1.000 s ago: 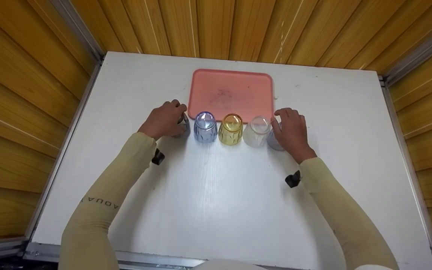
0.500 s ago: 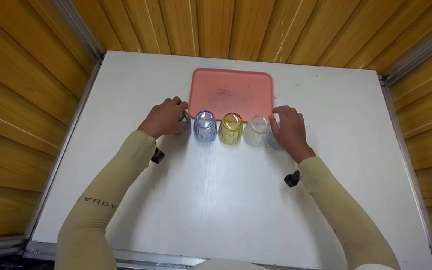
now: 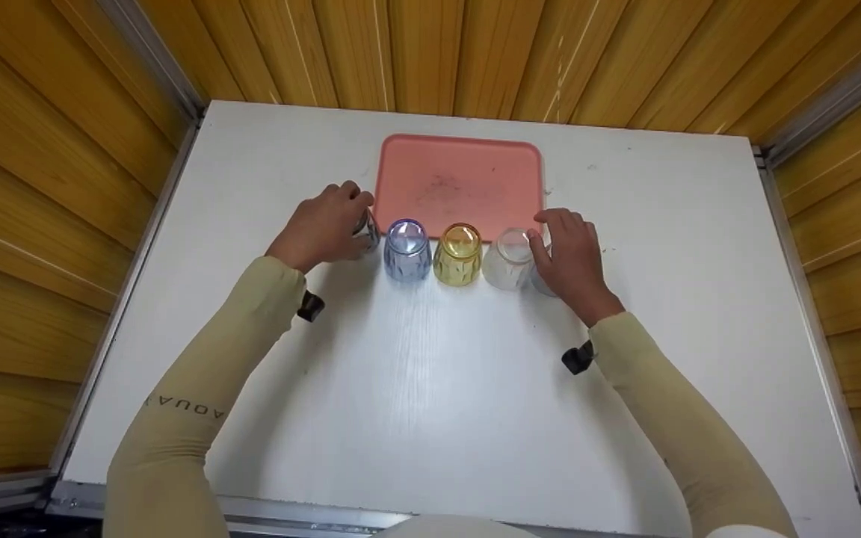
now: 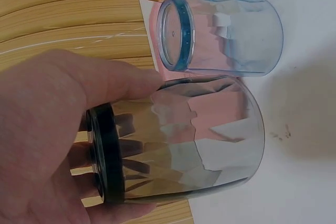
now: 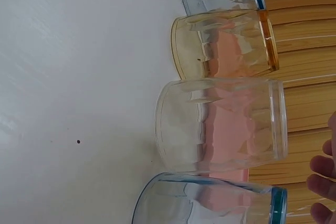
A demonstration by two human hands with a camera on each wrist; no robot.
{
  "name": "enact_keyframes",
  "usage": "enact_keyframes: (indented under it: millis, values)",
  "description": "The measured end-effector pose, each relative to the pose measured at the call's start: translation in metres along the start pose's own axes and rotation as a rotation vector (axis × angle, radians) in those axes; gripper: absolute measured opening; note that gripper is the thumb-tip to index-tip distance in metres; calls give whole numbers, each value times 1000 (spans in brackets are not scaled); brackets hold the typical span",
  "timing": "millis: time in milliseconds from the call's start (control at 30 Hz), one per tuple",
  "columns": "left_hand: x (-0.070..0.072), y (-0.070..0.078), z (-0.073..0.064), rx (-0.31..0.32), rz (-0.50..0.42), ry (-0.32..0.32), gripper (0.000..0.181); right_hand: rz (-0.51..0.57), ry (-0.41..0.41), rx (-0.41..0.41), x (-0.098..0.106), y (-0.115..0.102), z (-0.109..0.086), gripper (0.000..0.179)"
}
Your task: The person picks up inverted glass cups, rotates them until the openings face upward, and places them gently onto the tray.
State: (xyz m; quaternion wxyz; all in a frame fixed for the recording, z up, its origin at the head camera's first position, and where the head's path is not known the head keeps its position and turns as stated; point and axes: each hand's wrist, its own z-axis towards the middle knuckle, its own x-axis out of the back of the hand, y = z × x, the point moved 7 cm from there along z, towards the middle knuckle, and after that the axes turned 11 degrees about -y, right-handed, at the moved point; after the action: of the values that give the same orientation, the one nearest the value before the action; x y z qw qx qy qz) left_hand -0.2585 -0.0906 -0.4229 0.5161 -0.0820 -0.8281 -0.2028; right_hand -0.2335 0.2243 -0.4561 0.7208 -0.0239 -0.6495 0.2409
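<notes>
My left hand (image 3: 322, 228) grips a smoky grey faceted glass (image 4: 184, 140) by its dark base, thumb on one side and fingers on the other. That glass is upside down and looks slightly raised from the table. To its right stand a blue glass (image 3: 407, 258), a yellow glass (image 3: 458, 261) and a clear glass (image 3: 505, 265), all upside down in a row. A second blue glass (image 5: 210, 203) ends the row, partly hidden by my right hand (image 3: 572, 254) in the head view. The right wrist view shows those fingers (image 5: 321, 183) loosely bent and apart from the glasses.
A pink tray (image 3: 460, 161) lies flat just behind the row of glasses. The white table (image 3: 430, 388) is bounded by wood-patterned panels (image 3: 430, 60) at the back and both sides.
My left hand has moved a little away from me, lifting the grey glass with it. The right hand has shifted slightly left and back. The other glasses stand as before.
</notes>
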Motion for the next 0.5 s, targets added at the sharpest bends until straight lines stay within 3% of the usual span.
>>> enact_keyframes:
  millis: [500]
  values:
    - [11,9,-6,-19,31,65,53,7,14,41,3,-13,-3,30]
